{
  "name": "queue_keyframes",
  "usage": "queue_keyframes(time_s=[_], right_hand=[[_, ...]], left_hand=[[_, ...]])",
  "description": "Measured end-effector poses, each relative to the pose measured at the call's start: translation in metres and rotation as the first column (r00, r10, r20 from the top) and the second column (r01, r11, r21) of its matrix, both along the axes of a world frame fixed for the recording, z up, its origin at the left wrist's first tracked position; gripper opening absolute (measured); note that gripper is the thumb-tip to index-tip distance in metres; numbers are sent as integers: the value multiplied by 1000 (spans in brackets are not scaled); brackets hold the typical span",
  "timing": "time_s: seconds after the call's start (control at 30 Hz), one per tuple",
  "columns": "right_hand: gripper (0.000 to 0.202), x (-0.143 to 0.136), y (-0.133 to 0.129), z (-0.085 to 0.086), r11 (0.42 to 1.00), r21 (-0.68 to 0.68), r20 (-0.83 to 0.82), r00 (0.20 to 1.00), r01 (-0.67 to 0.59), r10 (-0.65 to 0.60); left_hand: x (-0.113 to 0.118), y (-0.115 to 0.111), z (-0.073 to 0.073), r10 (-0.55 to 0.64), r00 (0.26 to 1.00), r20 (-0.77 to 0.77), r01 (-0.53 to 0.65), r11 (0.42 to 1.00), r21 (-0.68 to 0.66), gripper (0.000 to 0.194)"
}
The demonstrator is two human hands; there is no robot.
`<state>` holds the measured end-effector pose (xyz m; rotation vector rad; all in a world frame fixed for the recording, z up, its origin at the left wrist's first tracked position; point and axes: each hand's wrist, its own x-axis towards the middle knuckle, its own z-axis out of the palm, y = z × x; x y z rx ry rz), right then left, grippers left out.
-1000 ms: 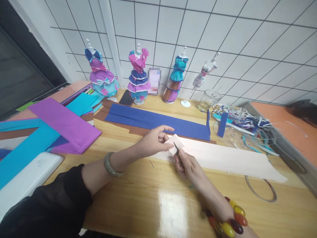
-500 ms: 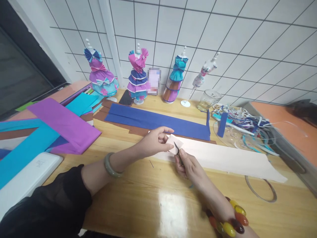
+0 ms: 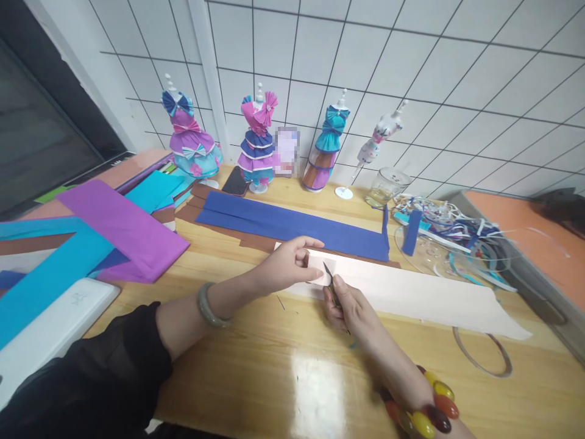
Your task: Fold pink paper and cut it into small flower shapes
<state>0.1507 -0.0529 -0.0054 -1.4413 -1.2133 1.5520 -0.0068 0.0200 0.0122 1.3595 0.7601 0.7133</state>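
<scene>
My left hand (image 3: 289, 263) pinches a small piece of pale pink paper (image 3: 315, 279) between thumb and fingers. In my right hand (image 3: 348, 303) is a pair of small dark scissors (image 3: 334, 294), its pointed tip up against the piece's right side. Whether the blades are apart is too small to tell. Both hands are just above the near edge of a long pale pink paper strip (image 3: 411, 294) lying on the table. Behind them a folded blue paper strip (image 3: 292, 222) rests on brown paper (image 3: 256, 244).
Three small dress forms in paper dresses (image 3: 194, 143) and a bare one (image 3: 381, 137) line the tiled wall. A glass cup (image 3: 388, 186) and a plate of scraps (image 3: 457, 228) are right; purple paper (image 3: 128, 228) and a white device (image 3: 68, 329) are left.
The small pink piece has turned in my left fingers, and its lower edge now looks rounded. The scissors' tip is still beside it. The view has shifted slightly.
</scene>
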Motion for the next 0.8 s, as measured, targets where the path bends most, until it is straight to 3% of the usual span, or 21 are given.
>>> queue_keyframes(time_s=[0.27, 0.8], right_hand=[[49, 2, 1, -5, 1000, -24, -8, 1000, 0, 0], [48, 2, 0, -4, 1000, -20, -15, 1000, -16, 16]], left_hand=[[-2, 3, 0, -39, 999, 16, 39, 999, -26, 55], [-3, 3, -1, -2, 1000, -21, 2, 1000, -24, 54]])
